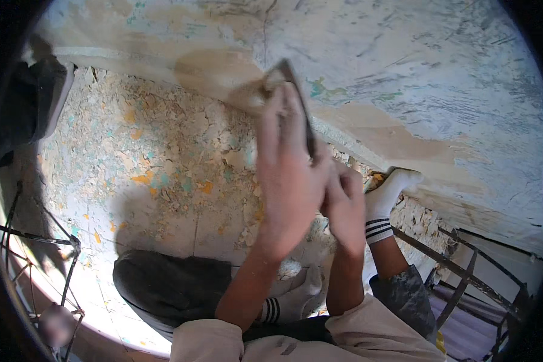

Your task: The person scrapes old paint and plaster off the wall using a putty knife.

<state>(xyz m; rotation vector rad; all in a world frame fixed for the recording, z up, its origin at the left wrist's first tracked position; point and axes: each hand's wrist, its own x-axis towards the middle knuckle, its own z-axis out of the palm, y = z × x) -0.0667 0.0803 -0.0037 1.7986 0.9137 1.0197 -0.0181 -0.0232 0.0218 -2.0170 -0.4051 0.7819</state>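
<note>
My left hand (289, 194) lies along a flat, dark-edged scraper (304, 108), its long fingers stretched over the blade. Close beside it, my right hand (346, 203) is curled around the lower end of the same tool, which is mostly hidden by the fingers. Both hands and the blade are blurred. The scraper is held up against or just in front of a patchy, scratched wall (412, 81); whether it touches cannot be told. Flakes of old paint and plaster (172, 149) cover the floor below the wall, some orange and green.
My knees are bent, with one white-socked foot (384, 203) against the wall base and another (298, 294) under me. A rusty metal frame (461, 271) stands at right, a thin metal stand (72, 244) at left. A dark object (22, 108) is at upper left.
</note>
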